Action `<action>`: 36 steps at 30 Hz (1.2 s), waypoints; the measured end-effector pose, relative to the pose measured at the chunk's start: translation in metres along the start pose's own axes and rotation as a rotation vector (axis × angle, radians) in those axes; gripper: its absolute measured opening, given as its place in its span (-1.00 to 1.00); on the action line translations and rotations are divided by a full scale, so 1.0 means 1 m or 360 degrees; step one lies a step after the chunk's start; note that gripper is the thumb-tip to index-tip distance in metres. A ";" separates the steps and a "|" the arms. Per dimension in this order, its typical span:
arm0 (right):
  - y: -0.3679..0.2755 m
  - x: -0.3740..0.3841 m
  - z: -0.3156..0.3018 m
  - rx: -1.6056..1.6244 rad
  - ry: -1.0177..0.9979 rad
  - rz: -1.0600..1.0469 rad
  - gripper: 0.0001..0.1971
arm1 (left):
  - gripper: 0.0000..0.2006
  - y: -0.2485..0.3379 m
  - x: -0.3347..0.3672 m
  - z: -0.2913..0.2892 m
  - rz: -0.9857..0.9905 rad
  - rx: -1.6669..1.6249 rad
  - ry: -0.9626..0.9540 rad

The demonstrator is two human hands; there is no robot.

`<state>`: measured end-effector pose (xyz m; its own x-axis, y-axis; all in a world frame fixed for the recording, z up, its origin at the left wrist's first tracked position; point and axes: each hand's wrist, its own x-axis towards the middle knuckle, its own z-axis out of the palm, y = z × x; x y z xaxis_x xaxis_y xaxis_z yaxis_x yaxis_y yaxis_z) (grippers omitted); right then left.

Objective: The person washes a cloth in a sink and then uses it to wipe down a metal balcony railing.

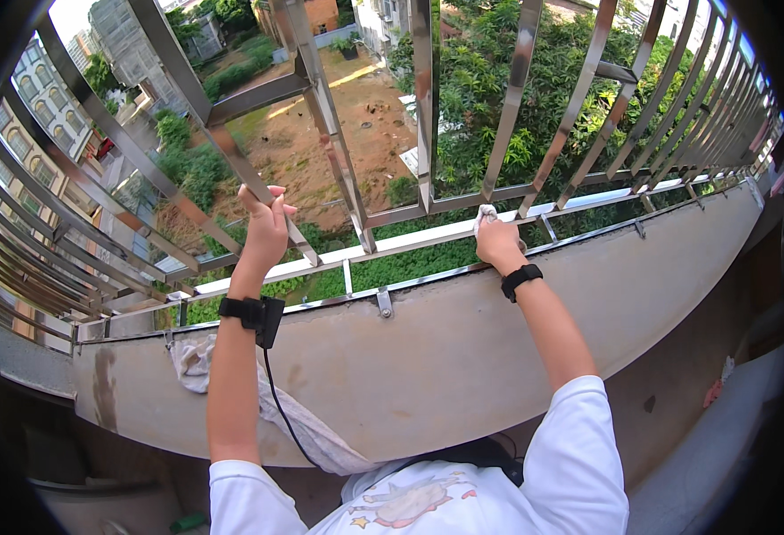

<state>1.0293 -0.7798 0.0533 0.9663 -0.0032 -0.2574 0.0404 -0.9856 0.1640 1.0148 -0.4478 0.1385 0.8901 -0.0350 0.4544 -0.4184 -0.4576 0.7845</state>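
My left hand (267, 234) is raised, its fingers wrapped round a slanting metal bar (229, 147) of the window guard. My right hand (499, 242) is closed on a small white cloth (484, 214), which it presses at the guard's lower rail (429, 210), between two upright bars. Part of the cloth is hidden by the fingers. Each wrist wears a black strap, and the left one carries a small black device (269, 323) with a cable hanging from it.
The wide beige ledge (463, 357) curves below the guard, with a metal bracket (385, 303) fixed at its far edge. A greyish towel (307, 432) hangs over it near my left forearm. Beyond the bars lie trees (481, 98), bare earth (365, 143) and buildings.
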 end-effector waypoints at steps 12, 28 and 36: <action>-0.151 -0.021 -0.003 0.0055 0.0309 -0.0497 -0.83 | -0.83 0.004 0.003 0.006 -0.0073 -0.0038 -0.0047; 0.029 -0.010 0.015 0.0029 0.0229 -0.0036 -0.53 | -0.77 -0.011 0.001 0.003 0.0033 0.0339 0.0244; 0.077 -0.031 0.028 0.0189 0.0378 -0.0040 -0.50 | -0.74 -0.009 0.002 0.004 -0.0002 0.0682 0.0265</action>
<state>0.9957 -0.8599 0.0471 0.9985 0.0472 -0.0267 0.0484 -0.9979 0.0437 1.0210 -0.4470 0.1305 0.8350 0.0930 0.5423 -0.2736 -0.7850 0.5559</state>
